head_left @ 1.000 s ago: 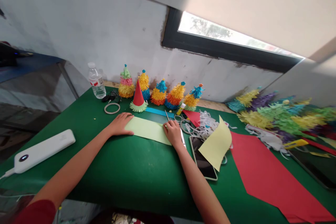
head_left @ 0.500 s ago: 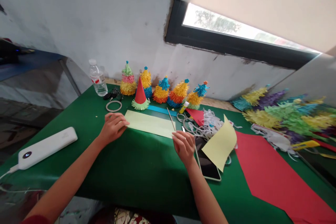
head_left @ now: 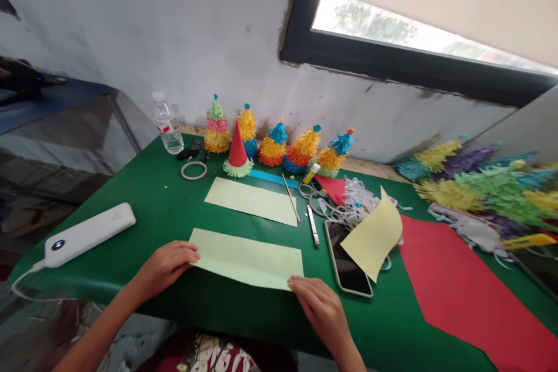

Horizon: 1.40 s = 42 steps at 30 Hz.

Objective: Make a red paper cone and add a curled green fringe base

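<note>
Paper is what both hands are on: a pale green strip (head_left: 247, 258) lies flat near the front edge of the green table (head_left: 143, 209), close to the person. The left hand (head_left: 165, 265) rests at the strip's left end, fingers loosely curled with the tips laid on the paper's edge; whether the thumb sits underneath I cannot tell. The right hand (head_left: 321, 309) is at the near right corner, fingers together and lying flat against the paper's edge, pressing rather than pinching as far as I can see.

A second pale green strip (head_left: 253, 200) lies farther back, well apart from the first. Just right of it are a thin stick (head_left: 290, 205) and a small knife (head_left: 313, 224), then a phone (head_left: 347, 258) with a curled yellow sheet (head_left: 374, 233) lying over its far part.

Risks, as I judge them: the strip sits so near the table's front edge that an uneven push could slide it off into the lap. Light paper held only at its ends can buckle or crease in the middle. A sweep of the right hand to the right could knock the phone or the knife. The white power bank (head_left: 89, 234) at far left hangs close to the table's edge with its cable trailing, so a tug from the left arm could pull it down.
</note>
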Each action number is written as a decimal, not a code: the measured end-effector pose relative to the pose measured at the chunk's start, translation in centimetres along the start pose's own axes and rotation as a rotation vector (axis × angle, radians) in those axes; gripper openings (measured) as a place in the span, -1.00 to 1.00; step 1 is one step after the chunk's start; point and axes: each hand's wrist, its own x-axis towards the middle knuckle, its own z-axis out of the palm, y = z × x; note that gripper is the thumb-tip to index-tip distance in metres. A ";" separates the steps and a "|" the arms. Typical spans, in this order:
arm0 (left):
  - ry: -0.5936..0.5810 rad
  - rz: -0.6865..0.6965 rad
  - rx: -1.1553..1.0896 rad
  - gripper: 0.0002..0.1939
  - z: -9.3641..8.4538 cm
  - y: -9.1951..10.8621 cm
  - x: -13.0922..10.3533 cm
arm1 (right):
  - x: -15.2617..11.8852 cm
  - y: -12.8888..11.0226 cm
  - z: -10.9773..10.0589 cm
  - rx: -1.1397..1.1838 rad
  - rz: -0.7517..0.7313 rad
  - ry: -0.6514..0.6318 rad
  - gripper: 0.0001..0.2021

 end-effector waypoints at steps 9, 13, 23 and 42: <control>0.055 -0.510 0.096 -0.71 0.5 0.1 3.1 | 3.5 0.5 2.1 -0.114 0.727 -0.075 -0.64; 0.055 -0.618 0.276 -0.67 1.0 0.3 4.0 | 4.2 0.0 2.7 -0.292 0.873 -0.039 -0.61; 0.110 -0.694 0.392 -0.73 1.6 0.9 4.6 | 4.9 -1.0 2.8 -0.341 0.998 -0.008 -0.66; 0.070 -0.164 0.286 -0.64 2.6 1.4 4.8 | 6.6 -2.4 2.7 -0.457 1.054 -0.130 -0.75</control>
